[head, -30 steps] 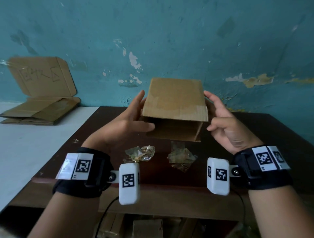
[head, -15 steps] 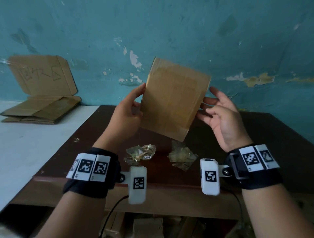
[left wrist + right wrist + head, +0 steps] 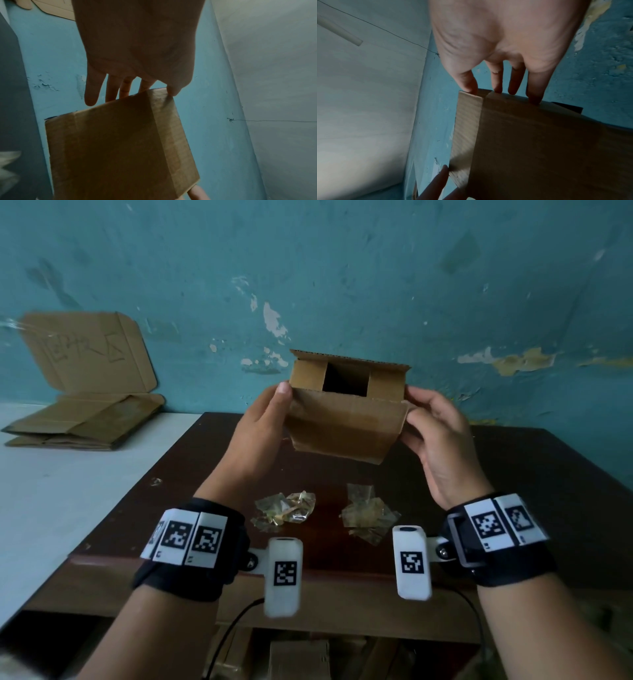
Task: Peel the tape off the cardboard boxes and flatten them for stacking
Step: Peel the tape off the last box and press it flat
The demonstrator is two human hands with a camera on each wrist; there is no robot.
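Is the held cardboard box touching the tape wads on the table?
Apart. The head view shows the cardboard box held up above the tape wads, with dark table between them.

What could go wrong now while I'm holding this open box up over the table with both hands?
The cardboard box is held only at its edges by the left hand and right hand, so it might slip when you press it flat. If it drops, it could land on the crumpled tape below and pick it up again.
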